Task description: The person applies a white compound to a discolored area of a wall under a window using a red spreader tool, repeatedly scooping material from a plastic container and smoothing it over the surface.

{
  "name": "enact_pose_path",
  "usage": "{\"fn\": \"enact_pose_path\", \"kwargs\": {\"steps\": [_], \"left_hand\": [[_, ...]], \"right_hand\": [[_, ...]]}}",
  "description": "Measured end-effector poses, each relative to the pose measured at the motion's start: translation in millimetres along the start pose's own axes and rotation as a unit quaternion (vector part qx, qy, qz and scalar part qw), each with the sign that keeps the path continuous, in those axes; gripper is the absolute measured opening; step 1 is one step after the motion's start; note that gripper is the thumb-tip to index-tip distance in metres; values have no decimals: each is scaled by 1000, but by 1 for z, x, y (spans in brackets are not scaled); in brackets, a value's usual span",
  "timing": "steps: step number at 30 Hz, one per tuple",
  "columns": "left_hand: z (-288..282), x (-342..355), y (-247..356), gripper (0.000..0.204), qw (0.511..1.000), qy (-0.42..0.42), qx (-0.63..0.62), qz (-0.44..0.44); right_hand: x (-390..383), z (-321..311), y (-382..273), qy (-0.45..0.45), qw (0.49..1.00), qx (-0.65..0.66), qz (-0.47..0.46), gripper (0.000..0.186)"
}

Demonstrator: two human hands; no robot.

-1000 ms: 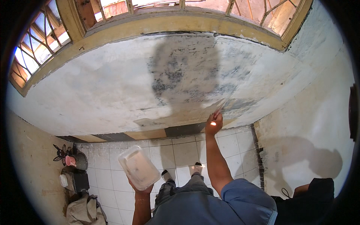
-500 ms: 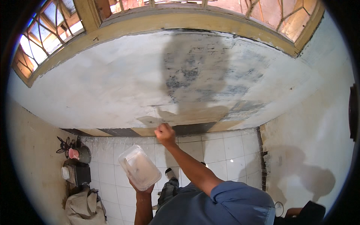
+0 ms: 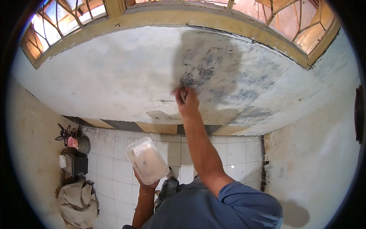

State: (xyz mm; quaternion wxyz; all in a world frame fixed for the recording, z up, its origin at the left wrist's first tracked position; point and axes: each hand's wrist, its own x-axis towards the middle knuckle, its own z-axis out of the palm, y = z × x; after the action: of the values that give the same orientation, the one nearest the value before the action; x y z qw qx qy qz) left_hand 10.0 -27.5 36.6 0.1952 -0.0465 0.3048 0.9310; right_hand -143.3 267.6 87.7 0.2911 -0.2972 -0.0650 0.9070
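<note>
My left hand (image 3: 148,184) grips a clear plastic tub (image 3: 148,161) from below, at its near end. Whitish paste coats the inside of the tub. My right hand (image 3: 187,101) is up at the wall (image 3: 114,84), its fingers pinched together over the lower part of the patchy area. Whatever those fingers hold is too blurred and covered to make out. Smooth white coating covers the wall's left side. Around and to the right of my right hand, grey-black marks (image 3: 206,72) show through the coating, partly under my shadow.
Above the wall runs a yellowish window frame (image 3: 160,18) with metal bars. Brown and dark tiles (image 3: 122,125) line the wall's foot. At the left stand a dark bucket with a pink dipper (image 3: 73,142), a black box (image 3: 80,164) and a draped beige cloth (image 3: 78,200). The floor is white tile (image 3: 122,173).
My right hand has risen from near the wall's foot to the patchy area, moving up and right. The tub in my left hand has shifted slightly right and down. The view has turned a little.
</note>
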Motion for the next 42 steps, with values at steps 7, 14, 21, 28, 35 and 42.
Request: {"fn": "enact_pose_path", "kwargs": {"steps": [7,14,21,28,35,42], "left_hand": [[14,12,-6,62,996,-68,-15,-59],[24,45,-37,66,982,-96,-103,-125],[78,64,-49,56,966,-166,-109,-166],[91,63,-64,53,962,-153,-135,-181],[93,61,-72,53,958,-158,-151,-188],[95,62,-70,57,969,-158,-118,-149]], "right_hand": [[-157,72,-46,-128,982,-121,-73,25],[-193,-59,-69,-180,928,-325,-31,30],[-173,-78,-83,-221,767,-580,-160,46],[-194,-36,-98,-132,512,-805,-268,72],[-181,-36,-102,-166,439,-824,-316,70],[-178,-33,-104,-138,481,-835,-230,67]]}}
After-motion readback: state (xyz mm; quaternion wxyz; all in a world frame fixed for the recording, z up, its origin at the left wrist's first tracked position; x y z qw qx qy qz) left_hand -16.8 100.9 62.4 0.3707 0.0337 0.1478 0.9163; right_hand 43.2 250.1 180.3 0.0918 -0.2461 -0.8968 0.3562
